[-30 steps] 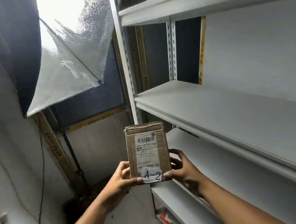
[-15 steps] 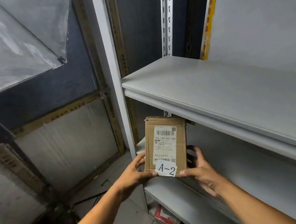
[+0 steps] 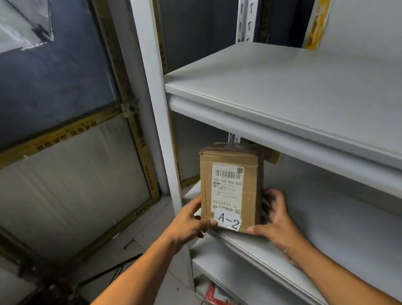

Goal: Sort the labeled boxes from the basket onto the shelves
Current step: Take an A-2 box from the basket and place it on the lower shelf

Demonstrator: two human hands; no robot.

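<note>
Nearest the camera, two bare forearms reach in from the bottom edge toward the cardboard box, which serves as the landmark here. The left hand grips the box's lower left edge, thumb across the front corner beside the white tag reading A-2, fingers wrapped behind. The right hand clasps the lower right side, fingers curled around the side face and thumb pressed under the front bottom edge. Both hands are closed on the box.

The box stands upright, slightly tilted, at the front lip of the middle shelf, near that shelf's left end; whether its base fully rests on the board cannot be told. A shipping label with a barcode covers its front. Just left of the box runs the pale metal upright. Above the box sits the upper shelf, bare grey board. Below and a little left of the box, a red packet lies on the floor under the lowest shelf.

Further left of the box, a grey tiled floor meets a wall panel framed in yellow tape, with a dark panel above.

Against half a second ago, the box has moved in toward the middle shelf, and the view has dipped closer to the rack.
</note>
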